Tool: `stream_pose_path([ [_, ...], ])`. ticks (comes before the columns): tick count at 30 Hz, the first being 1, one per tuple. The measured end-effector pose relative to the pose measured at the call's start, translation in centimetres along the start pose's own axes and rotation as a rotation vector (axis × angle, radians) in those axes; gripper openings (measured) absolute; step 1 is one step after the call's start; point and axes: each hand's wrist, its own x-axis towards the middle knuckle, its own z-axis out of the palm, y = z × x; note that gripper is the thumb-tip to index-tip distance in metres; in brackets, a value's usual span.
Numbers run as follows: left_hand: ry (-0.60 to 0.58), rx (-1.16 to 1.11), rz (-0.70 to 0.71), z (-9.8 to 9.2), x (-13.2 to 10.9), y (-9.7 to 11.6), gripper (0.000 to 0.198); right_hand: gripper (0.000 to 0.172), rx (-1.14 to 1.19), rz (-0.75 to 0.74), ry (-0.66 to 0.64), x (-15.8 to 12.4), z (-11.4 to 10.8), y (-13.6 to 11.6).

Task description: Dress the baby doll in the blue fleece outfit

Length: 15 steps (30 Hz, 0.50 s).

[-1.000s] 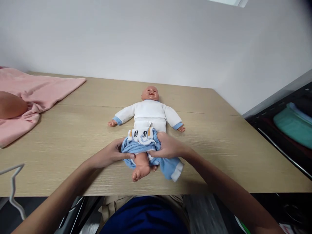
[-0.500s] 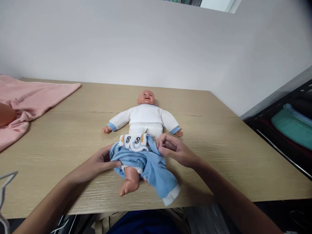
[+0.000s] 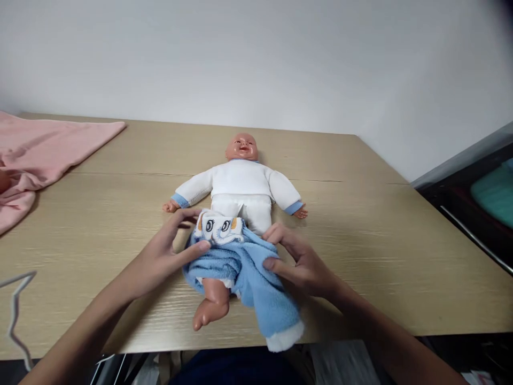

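A baby doll (image 3: 240, 179) in a white top with blue cuffs lies on its back, its head away from me. Blue fleece trousers (image 3: 256, 278) with an embroidered animal face are bunched around its legs, below the white cloth lower body. One bare foot sticks out of the left trouser leg; the right leg's white cuff hangs past the foot, and the other foot is hidden. My left hand (image 3: 170, 248) grips the waistband's left side between thumb and fingers. On the right side, my right hand (image 3: 294, 259) is closed on the trouser fabric near the waist.
The doll lies on a wooden table (image 3: 360, 240). A pink blanket (image 3: 48, 155) is spread at the left, with a skin-coloured object partly in view. A white bent wire (image 3: 16, 305) stands at the lower left. Behind the table is a wall; a dark rack (image 3: 460, 203) with green cloth stands right.
My left hand has moved up from the trouser leg opening to the waistband. My right hand has shifted slightly down and right on the fabric. The camera view has tilted a little.
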Motion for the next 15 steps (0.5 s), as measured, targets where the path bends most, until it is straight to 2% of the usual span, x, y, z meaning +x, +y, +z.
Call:
stream_pose_path([
  [2,-0.022,0.173,0.094,0.3,1.5,2.0,0.081,0.024,0.190,0.041,0.028,-0.2,0.2,0.2],
  [5,-0.228,0.297,0.241,0.8,4.5,5.1,0.114,0.029,0.362,0.080,0.053,-0.2,0.5,0.3],
  [6,-0.323,0.313,0.281,1.1,5.6,6.0,0.112,0.030,0.371,0.074,0.059,-0.1,0.6,0.3],
  [8,-0.546,0.296,0.304,1.5,7.7,7.3,0.090,0.030,0.313,0.043,0.092,0.1,0.3,0.2],
  [11,-0.817,0.166,0.279,2.2,10.1,8.0,0.060,0.032,0.143,0.013,0.138,0.3,-1.0,0.2],
  [13,-0.911,0.081,0.272,2.6,11.1,7.8,0.045,0.035,0.083,0.066,0.035,0.2,-2.4,0.2],
  [15,-0.984,0.019,0.257,3.1,11.8,7.4,0.037,0.038,0.073,0.143,-0.161,0.0,-3.8,0.1],
])
